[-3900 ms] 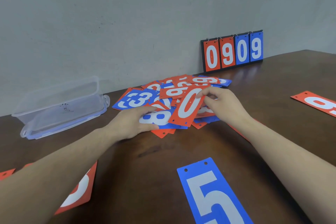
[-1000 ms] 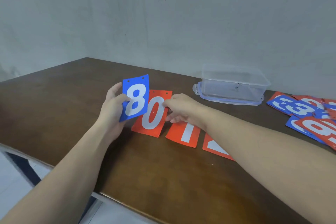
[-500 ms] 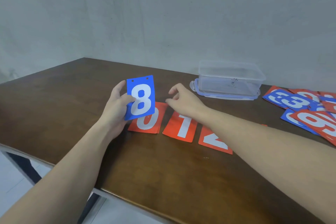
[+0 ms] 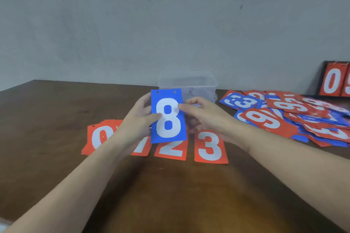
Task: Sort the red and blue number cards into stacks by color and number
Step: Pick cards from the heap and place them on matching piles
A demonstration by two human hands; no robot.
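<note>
A blue card with a white 8 (image 4: 167, 116) stands upright above the table, held by both hands. My left hand (image 4: 139, 119) grips its left edge, thumb across the front. My right hand (image 4: 203, 114) pinches its right edge, thumb on the numeral. Below lies a row of red cards: the 0 (image 4: 98, 137), partly under my left forearm, the 1 (image 4: 141, 148), mostly hidden, the 2 (image 4: 171, 150), its top covered by the blue card, and the 3 (image 4: 210, 146). A mixed pile of red and blue cards (image 4: 287, 115) spreads at the right.
A clear plastic box (image 4: 189, 85) sits against the wall behind the held card. A black scoreboard stand with a red 0 (image 4: 332, 81) leans at the far right. The brown table (image 4: 170, 195) has bare wood in front of the row and at the left.
My right hand has come over from the red row and taken the right edge of the blue 8. The view has swung right, so the red 3 and the scoreboard now show.
</note>
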